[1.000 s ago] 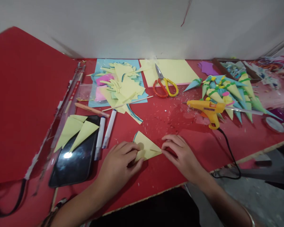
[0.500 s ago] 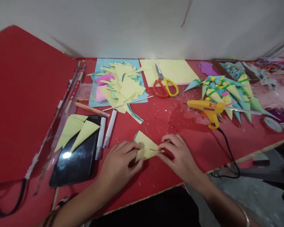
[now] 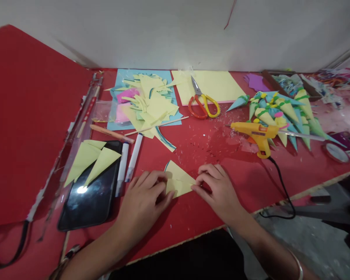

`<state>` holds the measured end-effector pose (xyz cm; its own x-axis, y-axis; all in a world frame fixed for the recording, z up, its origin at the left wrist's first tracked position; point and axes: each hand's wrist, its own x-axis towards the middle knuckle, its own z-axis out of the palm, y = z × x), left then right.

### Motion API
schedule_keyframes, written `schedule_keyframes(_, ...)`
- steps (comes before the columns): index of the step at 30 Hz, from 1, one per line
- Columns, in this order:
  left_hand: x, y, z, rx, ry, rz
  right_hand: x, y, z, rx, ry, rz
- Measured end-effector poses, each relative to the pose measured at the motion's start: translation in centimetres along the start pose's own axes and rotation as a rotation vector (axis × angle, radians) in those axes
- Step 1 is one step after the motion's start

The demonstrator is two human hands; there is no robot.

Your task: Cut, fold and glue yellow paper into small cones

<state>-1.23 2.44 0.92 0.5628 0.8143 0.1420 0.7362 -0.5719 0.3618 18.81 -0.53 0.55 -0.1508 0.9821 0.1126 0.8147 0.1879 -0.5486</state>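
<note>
Pale yellow paper piece (image 3: pixel 179 182), partly folded over, is lying on the red surface (image 3: pixel 189 217), near the front edge. The left hand (image 3: pixel 144 200) is pinching its broad end; the right hand (image 3: pixel 217 186) is pinching its narrow tip between thumb and fingers. The paper piece is probably weighing almost nothing and, being thin yet crisp, is likely taking creases and risking a crushed point; its broad end and folded edge are offering the surest hold, under light fingertip pressure
</note>
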Motion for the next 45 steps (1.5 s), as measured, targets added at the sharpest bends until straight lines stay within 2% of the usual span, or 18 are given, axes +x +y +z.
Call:
schedule_keyframes(6,-0.1,-0.4,0.0,0.073,-0.029,0.003,0.0,0.0,0.1,-0.006,0.004,-0.008)
schedule_keyframes(9,-0.4,-0.8,-0.1,0.131,0.051,0.059,0.0,0.1,0.1,-0.018,0.007,-0.007)
schedule_keyframes(12,-0.6,-0.6,-0.5,0.222,0.116,0.256,0.1,0.1,0.2,-0.044,0.002,-0.018)
schedule_keyframes(15,-0.6,0.3,-1.0,0.336,-0.009,0.526,0.1,0.2,0.2,-0.067,0.001,-0.044)
schedule_keyframes(17,-0.5,0.8,-1.2,0.409,-0.068,0.586,0.1,0.2,0.2,-0.076,0.009,-0.051)
schedule_keyframes(21,-0.7,1.1,-1.0,0.461,-0.110,0.585,0.0,0.1,0.2,-0.096,0.000,-0.037)
schedule_keyframes(25,-1.3,0.8,-0.9,0.437,-0.140,0.513,0.0,-0.1,0.2,-0.126,-0.020,-0.028)
schedule_keyframes(28,-1.8,0.6,-1.2,0.404,-0.129,0.453,0.0,-0.2,0.2,-0.135,-0.019,-0.024)
schedule_keyframes(36,-2.9,-1.0,-2.2,0.279,-0.070,0.405,-0.1,0.0,0.2,-0.113,0.007,-0.027)
schedule_keyframes(45,-3.4,-1.6,-2.2,0.242,-0.117,0.362,-0.5,0.8,-1.0,0.006,-0.007,-0.014)
